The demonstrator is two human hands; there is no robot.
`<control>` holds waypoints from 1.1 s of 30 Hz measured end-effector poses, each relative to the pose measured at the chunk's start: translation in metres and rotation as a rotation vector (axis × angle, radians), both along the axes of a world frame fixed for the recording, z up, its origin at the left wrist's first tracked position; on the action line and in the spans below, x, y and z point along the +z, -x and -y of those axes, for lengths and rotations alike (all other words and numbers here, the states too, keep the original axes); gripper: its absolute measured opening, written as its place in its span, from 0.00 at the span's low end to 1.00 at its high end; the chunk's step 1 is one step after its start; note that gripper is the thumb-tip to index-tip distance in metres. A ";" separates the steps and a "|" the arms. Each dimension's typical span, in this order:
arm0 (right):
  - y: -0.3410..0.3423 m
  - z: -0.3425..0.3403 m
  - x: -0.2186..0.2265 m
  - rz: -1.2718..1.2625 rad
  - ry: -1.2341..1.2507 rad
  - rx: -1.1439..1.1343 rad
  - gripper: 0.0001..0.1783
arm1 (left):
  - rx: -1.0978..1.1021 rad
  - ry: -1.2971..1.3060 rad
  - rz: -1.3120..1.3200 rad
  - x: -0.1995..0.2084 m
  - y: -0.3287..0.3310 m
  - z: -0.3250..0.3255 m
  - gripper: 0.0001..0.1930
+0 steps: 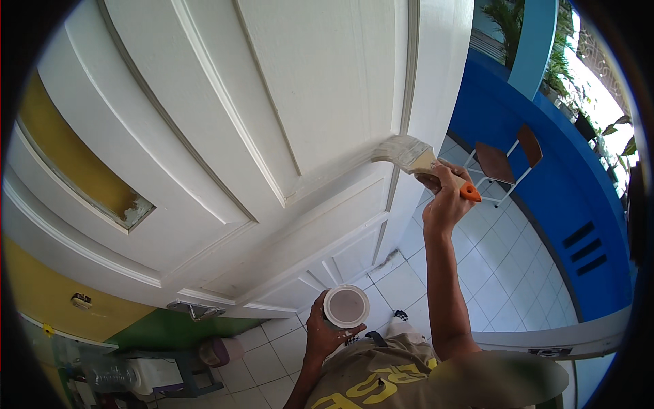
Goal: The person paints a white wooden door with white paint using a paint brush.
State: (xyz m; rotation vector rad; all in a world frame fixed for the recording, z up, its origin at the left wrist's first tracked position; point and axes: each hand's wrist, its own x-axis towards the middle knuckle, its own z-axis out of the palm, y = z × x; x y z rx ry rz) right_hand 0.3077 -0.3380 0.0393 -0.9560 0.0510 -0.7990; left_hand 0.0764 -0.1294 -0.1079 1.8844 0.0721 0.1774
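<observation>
My right hand (pixel 446 191) is closed round the handle of a wide paintbrush (pixel 422 160), its orange tip sticking out behind the fingers. The pale bristles are bent against the white panelled door (pixel 327 82), on the rail near its right-hand edge. Lower down, my left hand (pixel 323 334) grips a small round tub of paint (pixel 346 306) by its side, with the top uncovered and whitish paint inside. White smears show on the fingers of my left hand.
A metal handle (pixel 196 310) juts from the door. At right, a chair (pixel 501 160) stands by a blue wall (pixel 558 170) on white floor tiles (pixel 490 273). Lower left, a water bottle (pixel 112 375) lies near a dark stool (pixel 194 375) and a purplish container (pixel 219 351).
</observation>
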 end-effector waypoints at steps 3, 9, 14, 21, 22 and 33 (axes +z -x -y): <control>0.003 0.006 -0.001 0.017 0.016 -0.063 0.09 | 0.022 0.029 -0.005 0.002 -0.001 0.012 0.53; 0.005 0.022 -0.016 0.002 0.034 0.011 0.07 | 0.075 0.225 -0.016 0.023 -0.009 0.058 0.54; -0.006 0.058 -0.005 0.179 0.177 0.092 0.05 | 0.104 -0.037 -0.003 0.016 -0.020 0.082 0.55; -0.011 0.074 -0.005 0.175 0.459 0.042 0.04 | 0.166 0.007 0.005 0.019 -0.031 0.119 0.56; -0.013 0.075 -0.003 0.183 0.458 0.054 0.04 | 0.179 0.008 0.010 0.019 -0.030 0.123 0.56; -0.078 0.076 0.162 0.782 0.958 -0.037 0.02 | 0.219 -0.007 0.071 0.012 -0.041 0.146 0.55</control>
